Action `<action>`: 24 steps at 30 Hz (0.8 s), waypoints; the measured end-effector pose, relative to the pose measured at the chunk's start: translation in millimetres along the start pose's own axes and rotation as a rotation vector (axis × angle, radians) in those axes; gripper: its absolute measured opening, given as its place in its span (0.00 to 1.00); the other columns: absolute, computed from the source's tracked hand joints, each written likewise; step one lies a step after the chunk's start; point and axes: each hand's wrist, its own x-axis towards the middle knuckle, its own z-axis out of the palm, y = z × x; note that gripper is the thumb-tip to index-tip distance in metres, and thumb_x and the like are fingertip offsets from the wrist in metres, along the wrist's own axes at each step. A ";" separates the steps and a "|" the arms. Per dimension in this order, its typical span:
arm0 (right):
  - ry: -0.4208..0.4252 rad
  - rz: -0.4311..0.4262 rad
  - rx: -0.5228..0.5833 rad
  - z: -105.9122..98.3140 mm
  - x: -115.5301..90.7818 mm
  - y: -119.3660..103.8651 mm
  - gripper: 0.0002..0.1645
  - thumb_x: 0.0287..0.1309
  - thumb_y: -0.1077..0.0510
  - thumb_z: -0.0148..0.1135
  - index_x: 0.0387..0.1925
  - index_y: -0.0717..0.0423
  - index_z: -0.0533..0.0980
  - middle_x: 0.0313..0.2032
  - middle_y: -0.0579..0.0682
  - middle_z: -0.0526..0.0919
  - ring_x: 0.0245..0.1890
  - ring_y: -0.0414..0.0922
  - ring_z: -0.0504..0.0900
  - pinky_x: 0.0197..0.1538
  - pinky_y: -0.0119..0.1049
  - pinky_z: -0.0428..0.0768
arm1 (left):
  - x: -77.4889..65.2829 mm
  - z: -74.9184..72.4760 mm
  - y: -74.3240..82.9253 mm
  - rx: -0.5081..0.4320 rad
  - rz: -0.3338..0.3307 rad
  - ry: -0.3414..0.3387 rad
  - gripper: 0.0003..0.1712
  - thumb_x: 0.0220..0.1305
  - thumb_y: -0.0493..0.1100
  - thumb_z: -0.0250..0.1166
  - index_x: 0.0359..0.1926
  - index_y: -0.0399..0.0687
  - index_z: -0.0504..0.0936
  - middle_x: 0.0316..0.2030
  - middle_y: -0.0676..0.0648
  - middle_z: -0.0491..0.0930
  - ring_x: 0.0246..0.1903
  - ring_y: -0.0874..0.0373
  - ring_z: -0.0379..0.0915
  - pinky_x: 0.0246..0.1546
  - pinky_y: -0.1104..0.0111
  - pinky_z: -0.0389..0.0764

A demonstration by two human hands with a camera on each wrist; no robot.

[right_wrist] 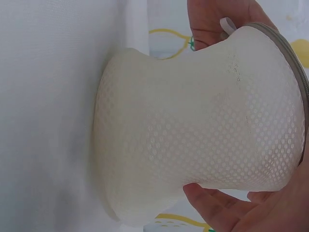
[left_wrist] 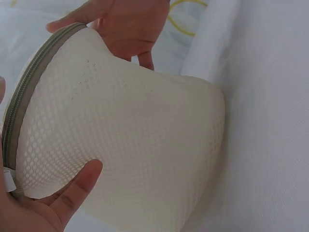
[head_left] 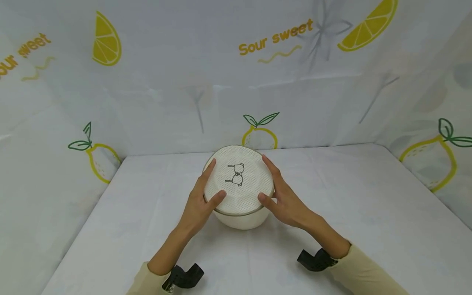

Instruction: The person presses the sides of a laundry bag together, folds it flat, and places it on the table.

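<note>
A white mesh laundry bag (head_left: pixel 239 200), round like a drum, stands on the white tablecloth. Its top carries a dark line drawing of a bra (head_left: pixel 235 175). My left hand (head_left: pixel 200 205) grips the bag's left side, thumb over the top rim. On the opposite side my right hand (head_left: pixel 289 203) holds it the same way. A grey-green zipper (left_wrist: pixel 30 79) runs round the rim in the left wrist view, with a small white tab (left_wrist: pixel 9 180) by my left hand. Both wrist views show the mesh wall denting inward, fingers pressing into it.
The white tablecloth (head_left: pixel 350 188) spreads out on both sides of the bag. Behind it hangs a pale curtain (head_left: pixel 166 102) printed with lemons and the words "Sour sweet". Black wrist mounts (head_left: pixel 186 276) sit at both sleeve cuffs.
</note>
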 end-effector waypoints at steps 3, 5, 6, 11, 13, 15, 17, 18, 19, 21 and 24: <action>-0.001 0.011 -0.034 -0.4 -1.3 -0.6 0.51 0.62 0.27 0.44 0.75 0.39 0.34 0.74 0.50 0.41 0.64 0.54 0.62 0.45 0.44 0.80 | -0.2 0.0 -0.1 -0.027 -0.014 -0.024 0.44 0.61 0.68 0.57 0.74 0.74 0.48 0.71 0.48 0.53 0.68 0.48 0.52 0.62 0.44 0.56; 0.002 0.016 -0.073 -1.1 -1.9 -1.2 0.51 0.62 0.26 0.43 0.75 0.38 0.35 0.73 0.50 0.42 0.61 0.53 0.65 0.44 0.42 0.80 | -0.3 0.2 0.0 -0.038 -0.025 -0.036 0.45 0.61 0.68 0.58 0.74 0.74 0.48 0.70 0.47 0.53 0.67 0.47 0.52 0.62 0.44 0.56; 0.005 0.018 -0.093 -1.4 -2.2 -1.4 0.51 0.61 0.26 0.43 0.75 0.38 0.35 0.73 0.50 0.43 0.59 0.52 0.67 0.43 0.41 0.80 | -0.5 0.3 0.2 -0.043 -0.029 -0.039 0.45 0.61 0.68 0.58 0.74 0.73 0.48 0.70 0.47 0.53 0.68 0.47 0.52 0.62 0.43 0.56; 0.004 0.022 -0.143 -1.7 -2.5 -2.5 0.50 0.61 0.25 0.42 0.75 0.38 0.37 0.73 0.49 0.44 0.51 0.50 0.70 0.34 0.37 0.78 | -1.1 0.6 0.5 -0.076 -0.044 -0.046 0.44 0.63 0.66 0.58 0.74 0.70 0.48 0.72 0.48 0.48 0.70 0.47 0.46 0.64 0.43 0.52; -0.002 0.025 -0.103 -0.6 -2.3 -2.6 0.50 0.62 0.26 0.44 0.75 0.37 0.37 0.74 0.47 0.42 0.53 0.52 0.68 0.33 0.38 0.78 | -1.4 0.6 0.4 -0.097 -0.049 -0.046 0.44 0.63 0.64 0.58 0.74 0.69 0.48 0.73 0.50 0.47 0.70 0.48 0.44 0.64 0.43 0.51; -0.002 0.033 -0.040 1.5 -2.0 -2.3 0.49 0.62 0.28 0.46 0.75 0.36 0.37 0.74 0.45 0.39 0.57 0.54 0.65 0.34 0.39 0.79 | -1.8 0.8 0.6 -0.110 -0.053 -0.043 0.43 0.64 0.63 0.58 0.74 0.69 0.48 0.73 0.52 0.46 0.71 0.49 0.43 0.64 0.43 0.50; 0.009 0.036 0.018 4.3 -1.7 -1.9 0.48 0.63 0.30 0.47 0.75 0.36 0.38 0.74 0.45 0.38 0.62 0.57 0.61 0.37 0.43 0.80 | -2.3 0.9 0.9 -0.118 -0.061 -0.041 0.42 0.64 0.63 0.58 0.74 0.70 0.48 0.73 0.53 0.46 0.71 0.50 0.43 0.64 0.44 0.51; 0.017 0.037 0.043 5.7 -1.7 -2.2 0.48 0.63 0.30 0.47 0.75 0.36 0.38 0.74 0.45 0.38 0.65 0.57 0.58 0.40 0.47 0.80 | -2.6 0.9 1.1 -0.123 -0.065 -0.041 0.42 0.65 0.62 0.58 0.74 0.71 0.48 0.73 0.54 0.46 0.71 0.51 0.43 0.64 0.44 0.51; 0.026 0.040 0.059 6.9 -1.7 -2.1 0.47 0.63 0.30 0.47 0.75 0.36 0.38 0.74 0.45 0.38 0.66 0.58 0.56 0.41 0.49 0.80 | -2.7 1.0 1.3 -0.126 -0.068 -0.040 0.41 0.65 0.62 0.57 0.74 0.72 0.48 0.73 0.54 0.46 0.71 0.51 0.43 0.65 0.44 0.50; 0.041 0.042 0.080 9.1 -1.8 -2.2 0.47 0.64 0.30 0.47 0.75 0.36 0.39 0.74 0.45 0.38 0.68 0.57 0.52 0.45 0.53 0.78 | -3.1 1.2 1.7 -0.132 -0.073 -0.041 0.40 0.66 0.62 0.57 0.74 0.73 0.48 0.73 0.55 0.46 0.71 0.52 0.42 0.65 0.44 0.50; 0.051 0.040 0.093 11.4 -2.5 -1.9 0.47 0.63 0.29 0.46 0.75 0.36 0.39 0.74 0.45 0.38 0.70 0.55 0.48 0.50 0.57 0.74 | -3.3 1.5 1.9 -0.147 -0.071 -0.039 0.39 0.66 0.62 0.56 0.74 0.72 0.49 0.73 0.55 0.46 0.71 0.52 0.41 0.65 0.44 0.48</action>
